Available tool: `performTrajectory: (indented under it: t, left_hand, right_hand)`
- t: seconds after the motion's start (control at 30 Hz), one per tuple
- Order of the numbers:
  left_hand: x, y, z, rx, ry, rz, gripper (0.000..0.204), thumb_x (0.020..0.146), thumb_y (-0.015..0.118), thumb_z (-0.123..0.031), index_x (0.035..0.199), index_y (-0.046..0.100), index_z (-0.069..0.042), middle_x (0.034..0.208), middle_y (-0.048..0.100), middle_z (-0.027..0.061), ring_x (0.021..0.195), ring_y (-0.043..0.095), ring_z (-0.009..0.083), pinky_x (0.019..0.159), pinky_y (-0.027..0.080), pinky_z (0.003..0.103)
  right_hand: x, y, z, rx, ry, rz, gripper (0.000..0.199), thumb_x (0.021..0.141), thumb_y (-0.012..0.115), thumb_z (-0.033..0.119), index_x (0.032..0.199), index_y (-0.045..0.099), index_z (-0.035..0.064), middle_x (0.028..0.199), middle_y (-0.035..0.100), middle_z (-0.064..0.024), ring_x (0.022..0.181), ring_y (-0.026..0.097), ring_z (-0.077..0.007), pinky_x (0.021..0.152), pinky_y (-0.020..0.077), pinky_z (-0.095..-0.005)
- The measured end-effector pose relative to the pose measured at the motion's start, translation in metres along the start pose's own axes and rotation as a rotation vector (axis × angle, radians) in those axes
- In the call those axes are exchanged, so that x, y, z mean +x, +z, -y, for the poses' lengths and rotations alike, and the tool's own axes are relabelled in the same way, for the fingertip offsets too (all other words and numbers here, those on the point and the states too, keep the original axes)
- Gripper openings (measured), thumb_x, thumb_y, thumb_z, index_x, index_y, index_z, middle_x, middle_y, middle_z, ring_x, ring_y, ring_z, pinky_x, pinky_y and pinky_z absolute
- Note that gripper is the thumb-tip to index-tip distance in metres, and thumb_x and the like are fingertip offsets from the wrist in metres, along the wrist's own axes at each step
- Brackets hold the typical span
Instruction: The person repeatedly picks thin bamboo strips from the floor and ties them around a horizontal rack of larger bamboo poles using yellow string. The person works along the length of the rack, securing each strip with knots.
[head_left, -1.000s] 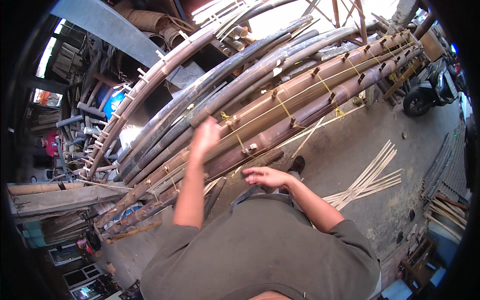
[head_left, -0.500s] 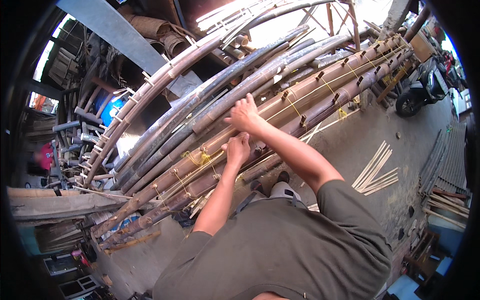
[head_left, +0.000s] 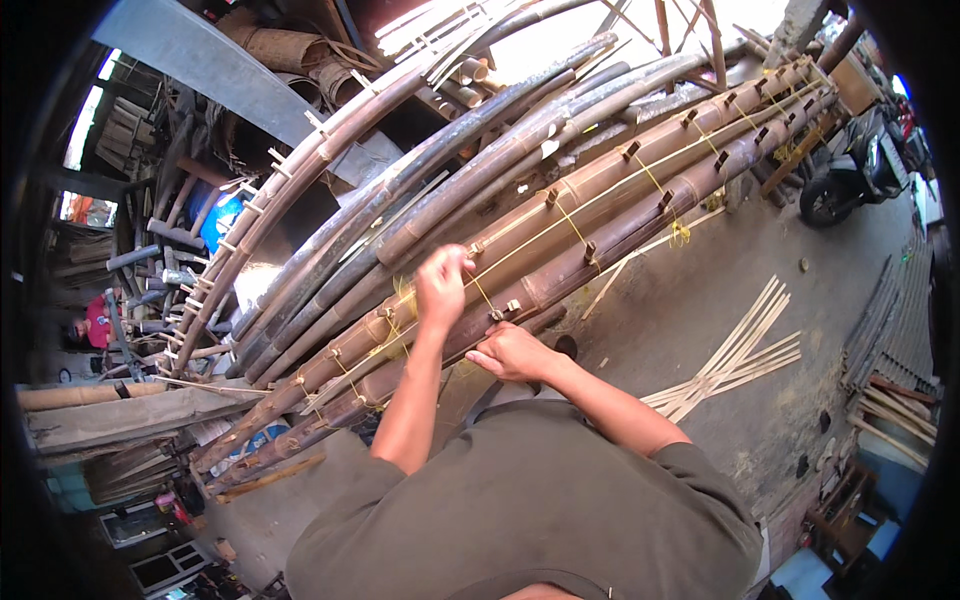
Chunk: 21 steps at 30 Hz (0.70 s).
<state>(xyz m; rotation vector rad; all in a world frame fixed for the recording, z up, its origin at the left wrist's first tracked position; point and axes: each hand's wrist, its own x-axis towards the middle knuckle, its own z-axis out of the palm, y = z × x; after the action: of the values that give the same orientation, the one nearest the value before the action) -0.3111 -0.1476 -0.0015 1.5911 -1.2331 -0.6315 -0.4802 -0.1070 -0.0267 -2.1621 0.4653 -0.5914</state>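
String [head_left: 481,291] pinched in left hand [head_left: 441,287] fingers; right hand [head_left: 512,352] fingers curled on bamboo pole [head_left: 560,280].

bamboo poles [head_left: 600,215] | brown, lying side by side | yellow cord [head_left: 570,222] lashing them

Left hand [head_left: 441,288] fingertips curl over the yellow cord [head_left: 482,292], grip itself hidden. Right hand [head_left: 512,352] covers the peg [head_left: 497,315] base, contact unclear. Bamboo poles [head_left: 560,215] run under shop clutter at lower left, far ends lost in glare up top. Motorbike [head_left: 850,170] cut by the fisheye rim. Knots too small to tell.
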Motion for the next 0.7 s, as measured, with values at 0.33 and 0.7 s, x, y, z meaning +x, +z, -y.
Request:
performTrajectory:
  t: [0.33, 0.7]
  left_hand:
    - [0.095, -0.002, 0.085, 0.618, -0.018, 0.117, 0.030, 0.095, 0.051, -0.029, 0.109, 0.066, -0.008, 0.096, 0.067, 0.0240, 0.094, 0.064, 0.0426, 0.079, 0.051, 0.048]
    - [-0.093, -0.189, 0.082, 0.634, -0.199, 0.526, 0.039, 0.092, 0.058, -0.034, 0.123, 0.057, -0.011, 0.116, 0.065, 0.0201, 0.114, 0.058, 0.0388, 0.096, 0.035, 0.059]
  right_hand:
    - [-0.001, 0.004, 0.005, -0.380, -0.050, 0.124, 0.021, 0.080, 0.061, 0.024, 0.068, 0.064, 0.0065, 0.066, 0.063, -0.0134, 0.068, 0.062, -0.0326, 0.083, 0.0469, -0.0411]
    - [0.014, 0.184, 0.078, 1.870, 0.834, -0.468, 0.020, 0.096, 0.054, 0.026, 0.109, 0.061, 0.0116, 0.095, 0.066, -0.0027, 0.090, 0.064, -0.0175, 0.081, 0.0526, -0.0353]
